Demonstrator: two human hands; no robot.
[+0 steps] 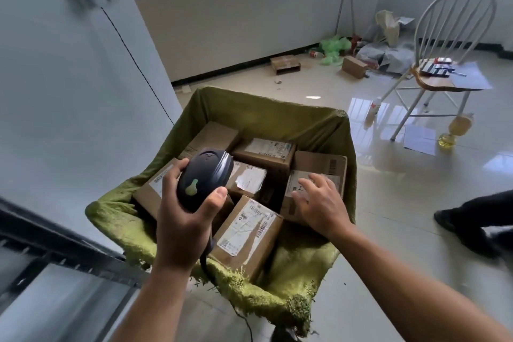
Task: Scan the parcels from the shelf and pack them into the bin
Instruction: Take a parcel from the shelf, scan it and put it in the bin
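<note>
While left hand (183,219) round scanner (204,178), right hand (322,203) spread over parcel (316,164): glossy tiled floor (402,203), litter (333,48) along wall (236,22).

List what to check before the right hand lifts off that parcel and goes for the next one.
1. Scanner secure: the left hand grips the scanner. Ok.
2. Hand free: the right hand rests open, fingers spread, on the right-side parcel. Ok.
3. Parcel packed: it sits inside the bin, within the green cloth wall. Ok.
4. Space left: the other parcels crowd the bin floor, several tilted. Probably not ok for laying one flat.
5. Next parcel ready: only an edge of the shelf shows. Cannot tell.
</note>
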